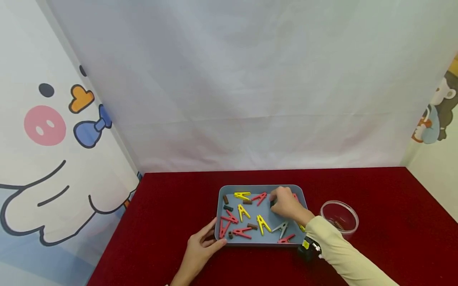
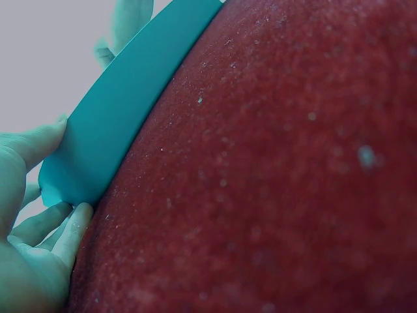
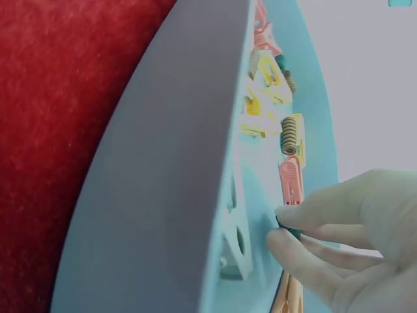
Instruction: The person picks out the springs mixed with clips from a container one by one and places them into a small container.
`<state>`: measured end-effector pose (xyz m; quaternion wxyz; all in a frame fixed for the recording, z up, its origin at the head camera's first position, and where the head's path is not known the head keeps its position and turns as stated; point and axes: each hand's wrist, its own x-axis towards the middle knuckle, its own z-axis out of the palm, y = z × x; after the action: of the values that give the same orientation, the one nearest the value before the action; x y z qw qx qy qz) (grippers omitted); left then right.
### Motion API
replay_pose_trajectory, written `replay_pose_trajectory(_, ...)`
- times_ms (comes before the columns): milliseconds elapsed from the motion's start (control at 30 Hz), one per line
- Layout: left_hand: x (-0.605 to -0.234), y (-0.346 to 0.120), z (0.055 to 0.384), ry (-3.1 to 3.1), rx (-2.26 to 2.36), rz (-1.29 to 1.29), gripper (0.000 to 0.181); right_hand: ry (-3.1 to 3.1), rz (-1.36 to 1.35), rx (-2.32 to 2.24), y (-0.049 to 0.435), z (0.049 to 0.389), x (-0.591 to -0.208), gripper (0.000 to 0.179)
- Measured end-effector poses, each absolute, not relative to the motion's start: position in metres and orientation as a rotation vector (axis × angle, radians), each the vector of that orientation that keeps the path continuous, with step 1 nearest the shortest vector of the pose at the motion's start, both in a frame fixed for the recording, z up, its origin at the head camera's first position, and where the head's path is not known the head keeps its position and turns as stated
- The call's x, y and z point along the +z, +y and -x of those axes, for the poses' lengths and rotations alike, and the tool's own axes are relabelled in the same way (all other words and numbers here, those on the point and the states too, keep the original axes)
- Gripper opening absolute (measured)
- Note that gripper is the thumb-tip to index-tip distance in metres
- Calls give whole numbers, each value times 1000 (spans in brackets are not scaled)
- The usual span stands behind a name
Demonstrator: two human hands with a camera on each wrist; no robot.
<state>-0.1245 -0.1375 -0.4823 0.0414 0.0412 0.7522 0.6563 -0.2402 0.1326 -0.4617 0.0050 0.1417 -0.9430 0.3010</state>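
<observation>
A grey tray (image 1: 259, 240) holds red, yellow and grey plastic clips and several small springs, some brown, some dark green. My left hand (image 1: 200, 248) grips the tray's near left corner, with the thumb at the near wall and the fingers around the side; the left wrist view shows this hold (image 2: 39, 222). Inside the tray's right part, my right hand (image 1: 287, 203) pinches a small dark green spring (image 3: 289, 230) between thumb and fingertips, mostly hidden by them. A grey clip (image 1: 281, 228) and a red clip (image 3: 291, 180) lie close by.
A clear round plastic tub (image 1: 339, 212) with brown springs in it stands just right of the tray, beside my right forearm. The dark red cloth (image 1: 179, 198) covers the table, and a white curtain (image 1: 250, 99) hangs behind its far edge.
</observation>
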Motion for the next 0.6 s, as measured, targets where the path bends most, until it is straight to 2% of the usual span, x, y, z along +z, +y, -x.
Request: replay_pose_trajectory(600, -483, -137, 125, 2311, 2023, -119, 66, -2853, -383, 1161, 146, 219, -452, 23)
